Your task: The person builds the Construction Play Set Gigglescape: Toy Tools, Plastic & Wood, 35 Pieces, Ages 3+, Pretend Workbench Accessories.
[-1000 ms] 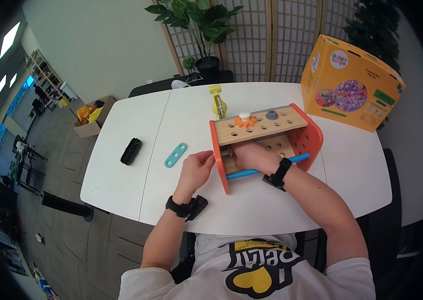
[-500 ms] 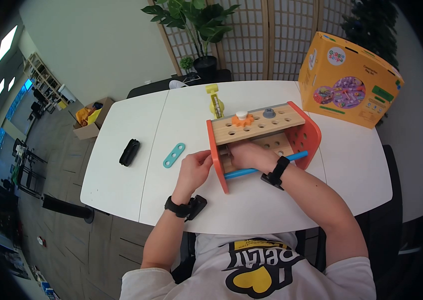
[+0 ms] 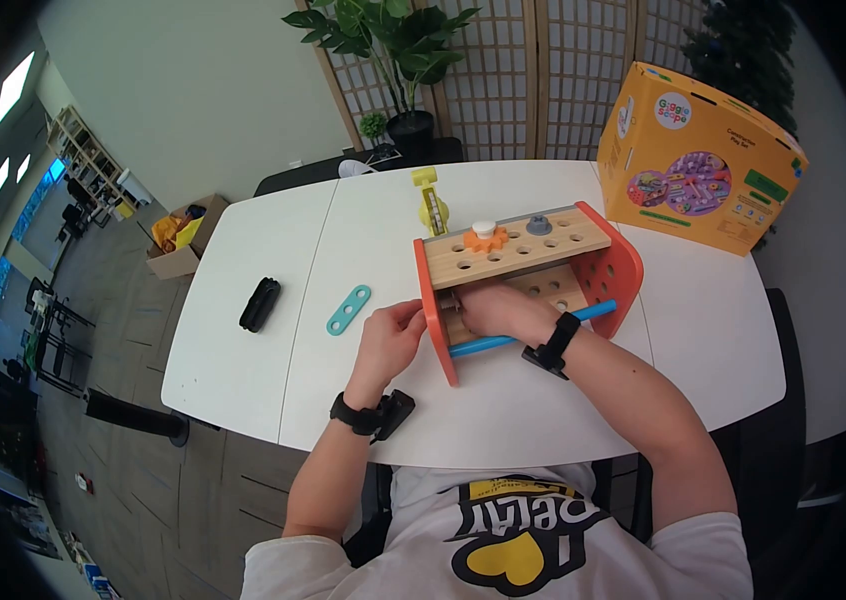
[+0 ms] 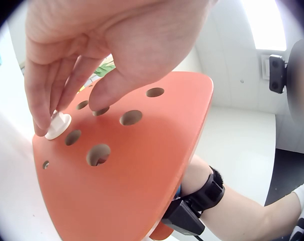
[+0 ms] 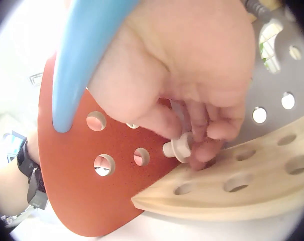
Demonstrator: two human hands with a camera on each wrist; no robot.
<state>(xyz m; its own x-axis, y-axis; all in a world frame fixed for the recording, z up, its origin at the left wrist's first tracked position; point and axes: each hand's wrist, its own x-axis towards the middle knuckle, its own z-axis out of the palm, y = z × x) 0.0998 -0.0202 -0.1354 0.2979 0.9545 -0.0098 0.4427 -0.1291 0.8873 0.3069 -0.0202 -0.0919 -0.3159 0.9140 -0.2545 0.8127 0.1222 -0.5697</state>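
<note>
A toy workbench with orange-red side panels and wooden hole boards stands on the table. My left hand is outside its left panel; in the left wrist view its fingertips pinch a white round bolt head set against that panel. Reaching in over the blue bar, my right hand is inside the bench. There its thumb and fingers grip a white flanged nut on a short white stem, at the inner face of the same panel. The fingers partly hide the nut.
An orange gear under a white knob and a grey bolt sit on the upper board. Behind stands a yellow-green toy hammer. Left lie a teal strip and a black case. A large orange carton occupies the back right.
The head view has shifted slightly. Both hands keep their places on either side of the left panel, with almost no visible movement.
</note>
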